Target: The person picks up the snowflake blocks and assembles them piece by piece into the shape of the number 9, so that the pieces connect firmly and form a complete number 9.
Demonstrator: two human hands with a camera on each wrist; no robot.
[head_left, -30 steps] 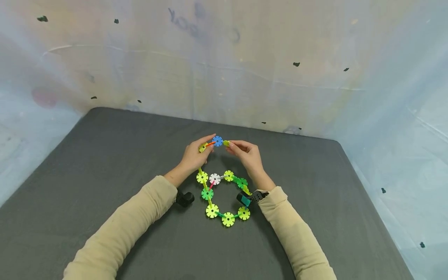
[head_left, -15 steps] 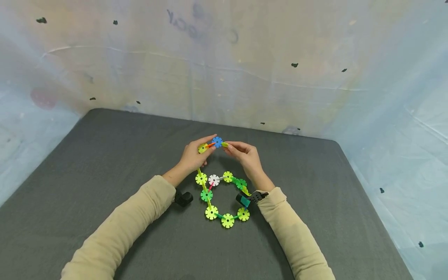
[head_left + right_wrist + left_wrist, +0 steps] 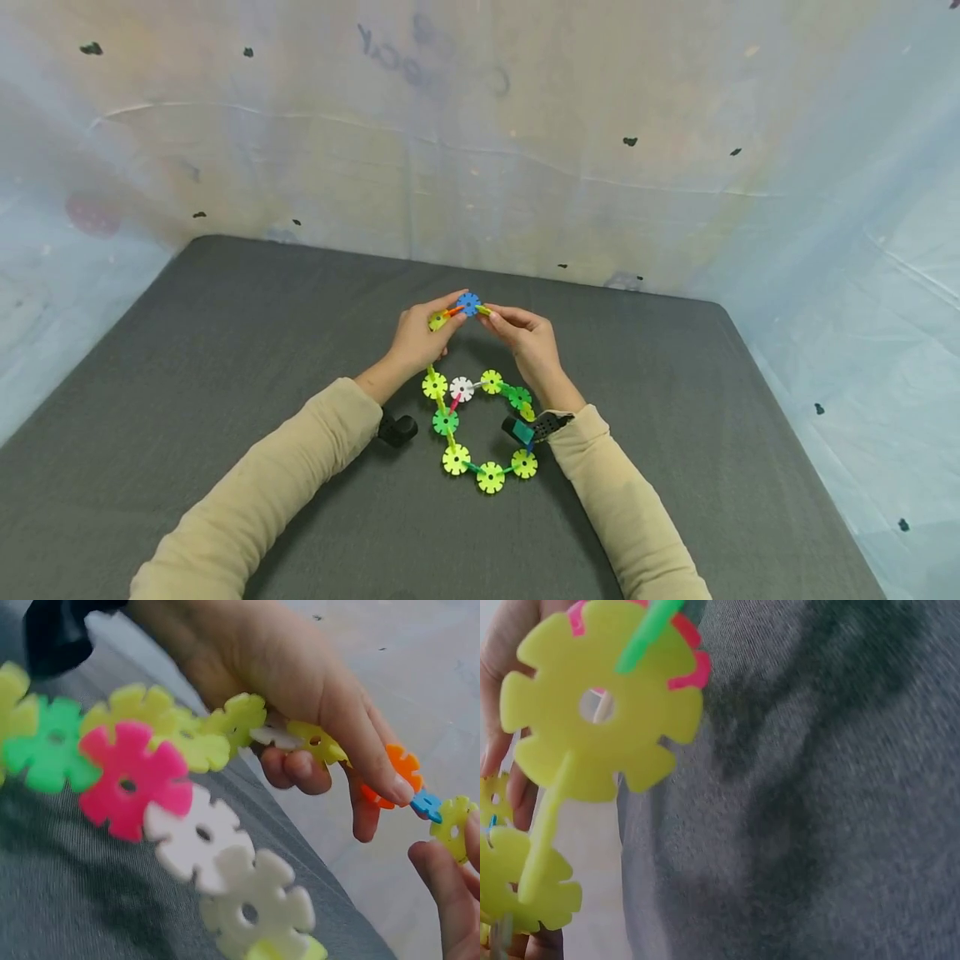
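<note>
In the head view, my left hand (image 3: 422, 333) holds the upper end of a chain of notched, flower-shaped plastic discs, with thumb and forefinger at an orange disc (image 3: 403, 771). A blue disc (image 3: 468, 304) sticks out beyond those fingertips. My right hand (image 3: 528, 337) pinches a yellow-green disc (image 3: 454, 823) that meets the blue one at its edge. More of the chain runs down past the left palm, where a yellow disc (image 3: 600, 697) shows large in the left wrist view. Below the hands, linked discs form a ring, including a white disc (image 3: 461, 389) and a green disc (image 3: 446, 421).
The ring lies on a dark grey cloth-covered table (image 3: 300, 275). Pale plastic sheeting (image 3: 480, 167) rises behind the far edge and along both sides. A black band with a device (image 3: 536, 428) on my right wrist covers part of the ring.
The yellow-green disc in my right hand has turned more edge-on against the blue disc. Both hands have hardly shifted, and the ring below has stayed much the same.
</note>
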